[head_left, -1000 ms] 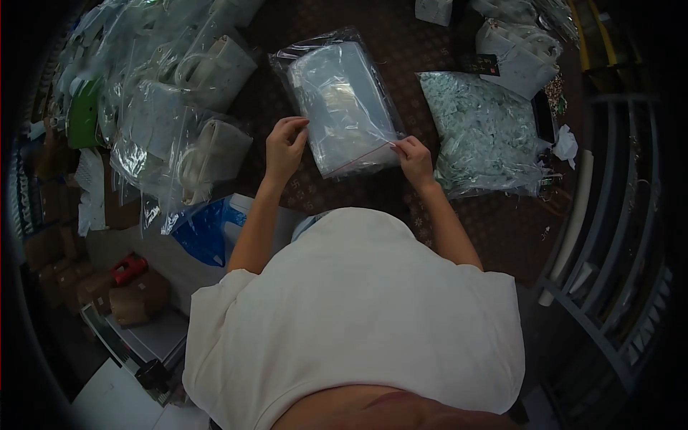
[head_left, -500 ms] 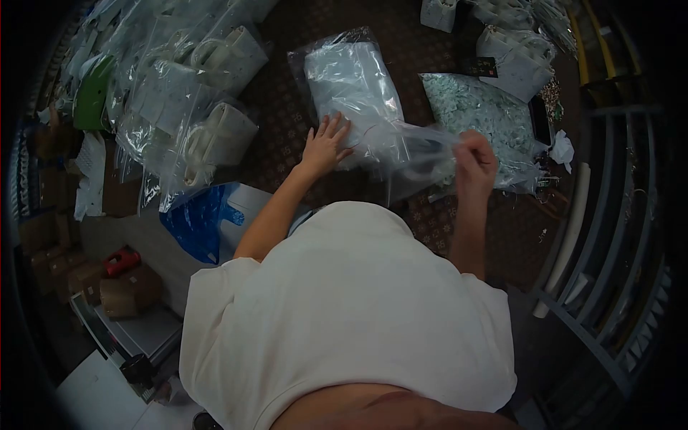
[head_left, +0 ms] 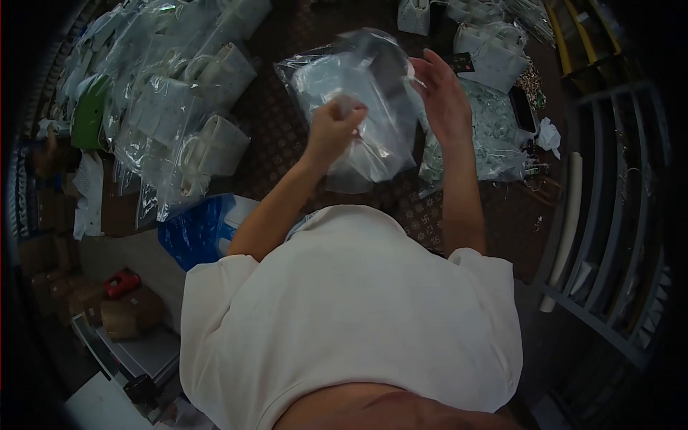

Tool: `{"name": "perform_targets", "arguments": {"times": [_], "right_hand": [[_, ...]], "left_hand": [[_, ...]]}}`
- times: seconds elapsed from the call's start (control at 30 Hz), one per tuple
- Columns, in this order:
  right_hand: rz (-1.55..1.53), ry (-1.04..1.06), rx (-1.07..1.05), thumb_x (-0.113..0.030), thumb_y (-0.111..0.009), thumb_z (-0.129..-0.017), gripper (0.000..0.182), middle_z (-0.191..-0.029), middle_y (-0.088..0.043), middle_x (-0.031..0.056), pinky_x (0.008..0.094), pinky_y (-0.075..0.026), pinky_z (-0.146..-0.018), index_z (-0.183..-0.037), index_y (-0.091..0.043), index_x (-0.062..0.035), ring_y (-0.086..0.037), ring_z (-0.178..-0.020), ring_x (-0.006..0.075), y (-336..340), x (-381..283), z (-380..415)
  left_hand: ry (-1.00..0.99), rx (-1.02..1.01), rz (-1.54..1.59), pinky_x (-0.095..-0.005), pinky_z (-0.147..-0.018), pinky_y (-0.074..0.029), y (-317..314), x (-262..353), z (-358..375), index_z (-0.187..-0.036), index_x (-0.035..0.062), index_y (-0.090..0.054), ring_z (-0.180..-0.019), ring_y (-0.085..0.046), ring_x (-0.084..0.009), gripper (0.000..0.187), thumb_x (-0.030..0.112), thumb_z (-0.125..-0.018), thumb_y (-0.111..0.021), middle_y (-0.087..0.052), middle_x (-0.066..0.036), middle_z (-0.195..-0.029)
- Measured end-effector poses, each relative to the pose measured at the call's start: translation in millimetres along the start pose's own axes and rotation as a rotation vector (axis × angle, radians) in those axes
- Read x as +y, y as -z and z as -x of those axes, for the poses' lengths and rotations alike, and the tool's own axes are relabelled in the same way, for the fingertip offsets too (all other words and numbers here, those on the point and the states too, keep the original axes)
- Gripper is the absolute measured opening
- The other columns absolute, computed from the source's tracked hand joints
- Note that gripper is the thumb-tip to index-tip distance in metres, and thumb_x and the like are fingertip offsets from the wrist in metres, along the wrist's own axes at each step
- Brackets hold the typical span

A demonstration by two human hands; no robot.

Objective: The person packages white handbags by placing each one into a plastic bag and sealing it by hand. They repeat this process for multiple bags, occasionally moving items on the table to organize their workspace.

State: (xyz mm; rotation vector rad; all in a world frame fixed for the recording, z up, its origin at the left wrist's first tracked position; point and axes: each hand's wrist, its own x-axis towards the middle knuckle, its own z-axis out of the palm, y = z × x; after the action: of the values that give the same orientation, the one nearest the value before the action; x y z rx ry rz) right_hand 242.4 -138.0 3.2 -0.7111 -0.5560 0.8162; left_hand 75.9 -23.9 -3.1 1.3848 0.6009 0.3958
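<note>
So your left hand (head_left: pixel 335 130) has its fingers curled together, grip closed on thin, see-through film from the loose plastic bag (head_left: pixel 393 79). Your right hand (head_left: pixel 443 97) is up at that bag's far right edge, fingers bent and slightly apart; can't tell if that grip is actually pinching anything. The loose bag is ballooned and blurry over the flat stack of clear bags (head_left: pixel 373 152), which is slick, wrinkly and shiny, lying on the brown patterned table (head_left: pixel 281 136) in front of you. To the right there's a plump plastic sack (head_left: pixel 487 132) full of pale green crinkly bits, and to the left a heap of boxy white handbags (head_left: pixel 221 147) in glossy plastic.

Compared with half a second ago, your left hand was spread flat on the stack and your right was pulling film out sideways toward the sack. Now the right is farther from you and the left has curled up.
</note>
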Motion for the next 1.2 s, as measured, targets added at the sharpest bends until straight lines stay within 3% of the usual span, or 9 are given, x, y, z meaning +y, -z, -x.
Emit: {"name": "perform_targets", "arguments": {"times": [0.17, 0.43, 0.77, 0.87, 0.97, 1.03, 1.07, 1.13, 1.2], "right_hand": [[0.087, -0.147, -0.311, -0.047, -0.058, -0.081, 0.080, -0.129, -0.041, 0.0141, 0.0368, -0.037, -0.094, -0.139, -0.017, -0.0091, -0.045, -0.114, 0.0250, 36, 64, 55], [0.787, 0.003, 0.260, -0.009, -0.068, -0.076, 0.054, -0.096, -0.052, 0.0096, 0.0251, -0.047, -0.062, -0.117, -0.035, 0.0000, -0.056, -0.073, 0.0150, -17, 99, 62], [1.114, 0.138, 0.321, -0.014, -0.063, -0.078, 0.035, -0.073, -0.060, 0.0131, 0.0319, -0.045, -0.056, -0.105, -0.045, 0.0000, -0.059, -0.061, 0.0220, 3, 117, 58], [0.916, -0.055, 0.415, -0.015, -0.060, -0.080, 0.020, -0.065, -0.061, 0.0118, 0.0337, -0.046, -0.055, -0.093, -0.056, -0.0002, -0.061, -0.060, 0.0231, 27, 111, 51], [1.106, 0.016, 0.281, -0.014, -0.059, -0.080, 0.014, -0.062, -0.061, 0.0099, 0.0320, -0.047, -0.053, -0.084, -0.062, -0.0011, -0.061, -0.056, 0.0205, 60, 108, 48], [1.099, -0.571, -0.041, -0.013, -0.060, -0.080, 0.015, -0.064, -0.062, 0.0091, 0.0277, -0.048, -0.052, -0.081, -0.064, 0.0009, -0.060, -0.054, 0.0161, 67, 96, 44], [1.100, -0.568, -0.042, -0.013, -0.060, -0.080, 0.015, -0.064, -0.062, 0.0091, 0.0277, -0.048, -0.052, -0.081, -0.064, 0.0009, -0.060, -0.054, 0.0161, 74, 95, 46], [0.749, -0.825, 0.031, -0.015, -0.062, -0.080, 0.017, -0.064, -0.062, 0.0073, 0.0234, -0.047, -0.052, -0.079, -0.064, 0.0013, -0.060, -0.057, 0.0127, 83, 99, 50], [0.578, -0.758, 0.153, -0.016, -0.063, -0.079, 0.017, -0.063, -0.061, 0.0063, 0.0220, -0.045, -0.050, -0.076, -0.063, 0.0007, -0.058, -0.055, 0.0115, 68, 96, 52]], "left_hand": [[-0.019, 0.398, 0.069, -0.0231, -0.049, -0.047, 43, -3, -9, -0.090, -0.0026, -0.057, -0.051, -0.054, -0.0122, 0.017, 0.013, -0.082, -0.059, -0.057, -0.004, -0.071], [-0.063, 0.356, 0.005, -0.0261, -0.053, -0.049, 34, -22, -6, -0.089, -0.0029, -0.054, -0.057, -0.060, -0.0154, 0.016, 0.012, -0.085, -0.056, -0.057, -0.008, -0.068], [-0.237, 0.252, -0.095, -0.0273, -0.057, -0.052, 25, -18, -4, -0.089, -0.0051, -0.052, -0.061, -0.063, -0.0183, 0.016, 0.011, -0.087, -0.054, -0.058, -0.009, -0.070], [-0.225, 0.220, 0.012, -0.0266, -0.057, -0.052, 44, -23, -16, -0.093, -0.0052, -0.053, -0.064, -0.063, -0.0181, 0.020, 0.012, -0.086, -0.057, -0.060, -0.009, -0.074], [0.017, 0.164, -0.105, -0.0285, -0.057, -0.051, 79, -35, -37, -0.097, -0.0045, -0.053, -0.066, -0.063, -0.0212, 0.027, 0.013, -0.081, -0.064, -0.061, -0.012, -0.078], [-0.149, 0.319, -0.781, -0.0312, -0.059, -0.050, 102, -55, -54, -0.101, -0.0021, -0.053, -0.068, -0.062, -0.0269, 0.032, 0.012, -0.076, -0.067, -0.059, -0.014, -0.083], [-0.152, 0.320, -0.782, -0.0312, -0.059, -0.050, 104, -60, -53, -0.101, -0.0021, -0.053, -0.068, -0.062, -0.0269, 0.032, 0.012, -0.076, -0.067, -0.059, -0.014, -0.083], [-0.680, 0.627, -1.327, -0.0335, -0.061, -0.048, 105, -66, -45, -0.104, -0.0013, -0.053, -0.071, -0.060, -0.0299, 0.037, 0.013, -0.074, -0.068, -0.056, -0.016, -0.086], [-0.698, 0.524, -1.269, -0.0338, -0.062, -0.047, 79, -51, -26, -0.104, -0.0004, -0.055, -0.076, -0.059, -0.0274, 0.037, 0.014, -0.073, -0.068, -0.055, -0.014, -0.088]]}}
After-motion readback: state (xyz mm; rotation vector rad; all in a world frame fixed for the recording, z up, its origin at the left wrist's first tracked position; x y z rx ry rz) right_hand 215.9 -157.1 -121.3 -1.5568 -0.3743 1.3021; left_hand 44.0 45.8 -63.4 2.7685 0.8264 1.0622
